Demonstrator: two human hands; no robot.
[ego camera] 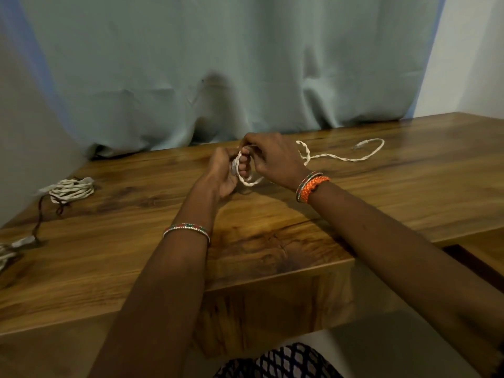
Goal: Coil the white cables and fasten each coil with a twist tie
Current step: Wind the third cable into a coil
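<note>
My left hand [222, 173] grips a small loop of twisted white cable [249, 182] just above the wooden table [272, 236], its fingers curled through the loop. My right hand [272, 156] pinches the cable at the top of that loop. The cable's free end [351, 159] trails right across the table and curves back to a plug [361, 144]. A finished white coil [72, 190] lies at the left, bound by a dark twist tie [58, 204].
Part of another white cable [11, 249] shows at the far left edge, with a dark cord [38, 222] running up toward the coil. A grey-blue curtain [218, 64] hangs right behind the table. The table's near edge is by my lap.
</note>
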